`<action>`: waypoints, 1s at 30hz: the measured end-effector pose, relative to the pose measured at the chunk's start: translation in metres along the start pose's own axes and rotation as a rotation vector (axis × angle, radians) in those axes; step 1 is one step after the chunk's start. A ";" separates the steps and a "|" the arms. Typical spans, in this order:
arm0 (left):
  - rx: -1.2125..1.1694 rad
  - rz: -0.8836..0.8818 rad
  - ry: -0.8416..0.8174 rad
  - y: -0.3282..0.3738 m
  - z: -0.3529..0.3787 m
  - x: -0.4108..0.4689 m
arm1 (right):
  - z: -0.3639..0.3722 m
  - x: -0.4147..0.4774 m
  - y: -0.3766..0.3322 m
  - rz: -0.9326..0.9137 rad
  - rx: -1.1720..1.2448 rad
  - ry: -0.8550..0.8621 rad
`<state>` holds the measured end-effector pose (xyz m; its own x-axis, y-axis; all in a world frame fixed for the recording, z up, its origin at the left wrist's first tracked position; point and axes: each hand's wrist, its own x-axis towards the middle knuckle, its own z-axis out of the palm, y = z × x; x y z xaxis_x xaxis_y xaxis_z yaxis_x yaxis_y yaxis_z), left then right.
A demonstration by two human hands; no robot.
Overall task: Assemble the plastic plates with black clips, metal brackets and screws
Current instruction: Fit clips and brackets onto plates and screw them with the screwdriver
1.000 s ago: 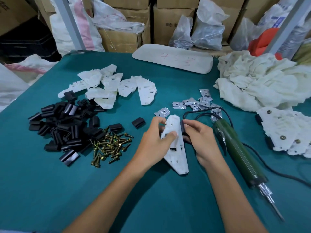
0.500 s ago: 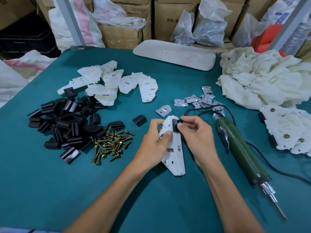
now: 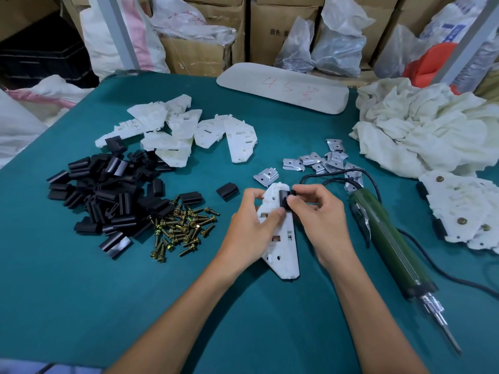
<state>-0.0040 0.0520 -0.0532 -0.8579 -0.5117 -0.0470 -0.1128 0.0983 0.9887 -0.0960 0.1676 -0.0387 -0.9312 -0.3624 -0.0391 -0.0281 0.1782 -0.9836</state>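
Clip step: left hand point(image 3: 253, 228) is gripping white plastic plate point(image 3: 280, 238); right hand point(image 3: 316, 211) is pinching black clip point(image 3: 283, 202) onto it. Probably needs seating next.

The right hand point(image 3: 321, 222) partly hides the black clip point(image 3: 283, 202); assembled plates point(image 3: 459, 206) run off the right edge.

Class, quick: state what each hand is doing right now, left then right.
Left hand: grips the white plastic plate.
Right hand: fingers pinch a black clip against the plate's upper end.
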 end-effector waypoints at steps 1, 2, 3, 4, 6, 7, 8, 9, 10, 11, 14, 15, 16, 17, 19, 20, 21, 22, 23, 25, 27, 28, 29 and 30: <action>-0.001 0.002 0.002 0.000 0.000 -0.001 | -0.002 -0.001 -0.003 0.005 -0.029 -0.010; -0.003 0.001 0.005 0.000 0.000 -0.001 | -0.003 0.000 -0.007 -0.021 -0.096 -0.008; -0.005 -0.003 0.005 0.000 0.001 -0.001 | -0.004 0.000 -0.013 -0.093 -0.208 0.003; -0.006 -0.009 0.002 0.001 0.001 -0.001 | -0.003 0.002 -0.022 -0.200 -0.336 0.005; 0.022 -0.008 -0.004 0.001 0.002 0.001 | 0.010 0.009 -0.048 -0.417 -0.499 -0.081; 0.053 0.007 -0.007 0.002 0.001 0.002 | 0.023 0.014 -0.062 -0.471 -0.552 -0.182; 0.074 0.022 -0.013 0.003 0.001 0.002 | 0.038 0.019 -0.075 -0.486 -0.630 -0.302; 0.072 0.030 -0.022 0.004 0.001 0.002 | 0.056 0.026 -0.083 -0.477 -0.745 -0.422; 0.058 0.026 -0.028 0.005 0.000 0.002 | 0.072 0.033 -0.089 -0.454 -0.887 -0.528; 0.049 0.015 -0.029 0.006 -0.001 0.001 | 0.088 0.039 -0.093 -0.412 -1.030 -0.609; 0.087 -0.001 -0.030 0.006 -0.001 0.000 | 0.117 0.050 -0.089 -0.279 -1.306 -0.725; 0.094 0.017 -0.028 0.005 -0.001 0.000 | 0.121 0.051 -0.087 -0.265 -1.323 -0.720; 0.090 0.029 -0.025 0.005 -0.002 0.000 | 0.121 0.052 -0.085 -0.266 -1.298 -0.701; 0.078 0.028 -0.027 0.006 -0.002 0.000 | 0.117 0.053 -0.086 -0.263 -1.224 -0.678; 0.064 0.008 -0.035 0.006 -0.002 0.002 | 0.099 0.051 -0.092 -0.232 -0.974 -0.633; 0.067 0.001 -0.031 0.004 -0.002 0.003 | 0.086 0.048 -0.096 -0.230 -0.834 -0.601; 0.061 -0.010 -0.026 0.002 -0.002 0.004 | 0.069 0.043 -0.097 -0.246 -0.695 -0.559; 0.038 -0.025 -0.019 0.000 -0.001 0.005 | 0.052 0.037 -0.096 -0.260 -0.541 -0.516; -0.001 -0.039 -0.010 -0.002 -0.001 0.006 | 0.033 0.030 -0.092 -0.249 -0.369 -0.488; -0.088 -0.058 0.003 -0.005 0.000 0.008 | -0.004 0.011 -0.077 -0.194 -0.097 -0.462; -0.131 -0.064 0.012 -0.006 0.000 0.010 | -0.032 -0.008 -0.056 -0.111 0.027 -0.430; -0.138 -0.066 0.019 -0.006 0.000 0.010 | -0.043 -0.017 -0.045 -0.051 0.070 -0.420; -0.146 -0.071 0.026 -0.006 0.001 0.011 | -0.051 -0.024 -0.035 0.013 0.120 -0.410; -0.154 -0.078 0.031 -0.006 0.001 0.011 | -0.056 -0.031 -0.027 0.074 0.176 -0.395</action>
<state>-0.0133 0.0462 -0.0601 -0.8334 -0.5389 -0.1229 -0.0986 -0.0738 0.9924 -0.0866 0.2253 -0.0007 -0.7167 -0.6830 -0.1410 0.1272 0.0708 -0.9894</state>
